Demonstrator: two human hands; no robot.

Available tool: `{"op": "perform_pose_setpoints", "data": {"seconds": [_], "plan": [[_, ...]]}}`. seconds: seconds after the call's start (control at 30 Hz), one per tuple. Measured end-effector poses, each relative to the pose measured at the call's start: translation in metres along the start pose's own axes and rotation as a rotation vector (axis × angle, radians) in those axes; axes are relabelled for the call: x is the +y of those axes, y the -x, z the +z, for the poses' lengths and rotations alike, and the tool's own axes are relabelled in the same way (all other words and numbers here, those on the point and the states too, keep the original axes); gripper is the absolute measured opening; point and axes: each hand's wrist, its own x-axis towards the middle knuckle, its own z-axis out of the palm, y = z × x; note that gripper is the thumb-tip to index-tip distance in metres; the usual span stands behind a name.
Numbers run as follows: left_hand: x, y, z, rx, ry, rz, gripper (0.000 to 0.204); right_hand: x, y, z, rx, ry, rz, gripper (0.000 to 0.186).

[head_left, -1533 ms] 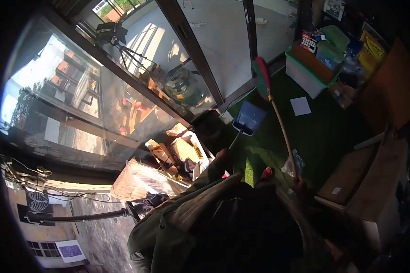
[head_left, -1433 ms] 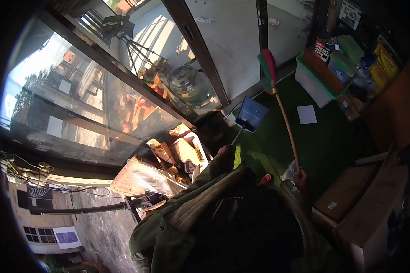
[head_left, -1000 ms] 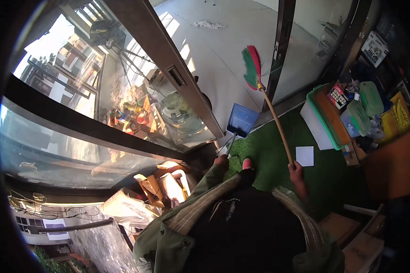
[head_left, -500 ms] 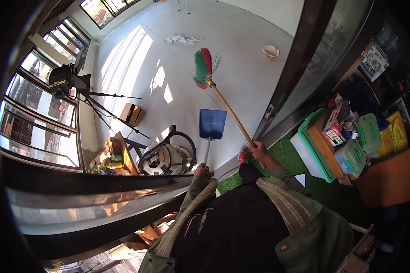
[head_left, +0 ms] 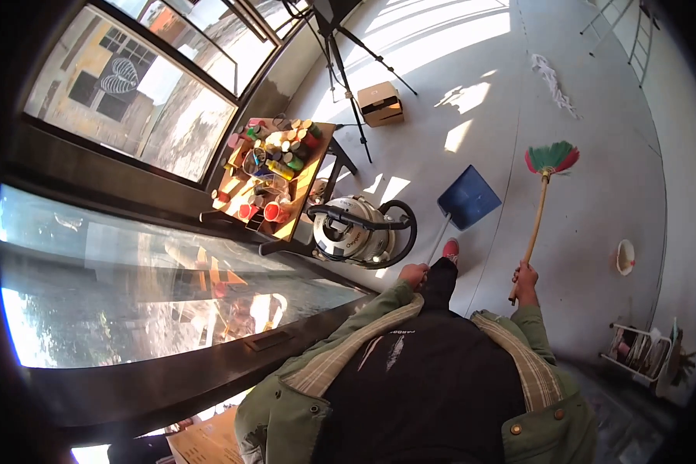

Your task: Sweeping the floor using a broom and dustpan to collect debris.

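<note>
My left hand point(head_left: 414, 275) is closed round the grey handle of a blue long-handled dustpan point(head_left: 470, 199). The pan is held out in front of me, past my red shoe point(head_left: 451, 249); whether it touches the floor I cannot tell. In my right hand point(head_left: 525, 277) is the wooden stick of a broom point(head_left: 550, 158) with green and red bristles, its head pointing away from me. The broom lies to the right of the dustpan, apart from it. A grey canister vacuum cleaner point(head_left: 353, 234) with a black hose stands just left of the dustpan.
A wooden table point(head_left: 295, 213) crowded with bottles and cans stands by the window. Beyond are a cardboard box point(head_left: 381, 104) and a black tripod point(head_left: 339, 66). White cloth point(head_left: 553, 87), a pale bucket point(head_left: 625, 257) and a ladder point(head_left: 639, 46) are farther right. A glass door point(head_left: 162, 286) is at my left.
I have stepped through the doorway and my view has turned left. Both hands keep hold of the dustpan and broom; the broom now points more straight ahead. The green mat is out of view.
</note>
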Motion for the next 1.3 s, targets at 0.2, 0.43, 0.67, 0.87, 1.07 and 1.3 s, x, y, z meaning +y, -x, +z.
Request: {"op": "perform_pose_setpoints", "data": {"seconds": [0.2,0.43,0.67,0.87,1.07,1.3], "plan": [[0.134,-0.103,0.076,0.101,-0.073,0.018,0.02,-0.077,-0.112,-0.037,0.052,0.179,0.026,0.022],[0.33,-0.195,0.147,0.141,0.028,0.004,0.019,-0.195,-0.198,-0.064,0.114,0.476,-0.192,0.021],[0.504,-0.326,0.228,0.214,0.245,-0.103,0.017,-0.331,-0.376,-0.041,0.071,0.597,-0.256,0.021],[0.652,-0.389,0.298,0.331,0.426,-0.002,0.029,-0.512,-0.55,0.03,-0.086,0.761,-0.358,0.022],[0.763,-0.466,0.291,0.273,0.601,0.061,0.023,-0.668,-0.703,0.162,-0.164,0.845,-0.318,0.029],[0.941,-0.572,0.269,0.331,0.766,0.061,0.017,-0.792,-0.82,0.356,-0.324,1.093,-0.642,0.033]]}}
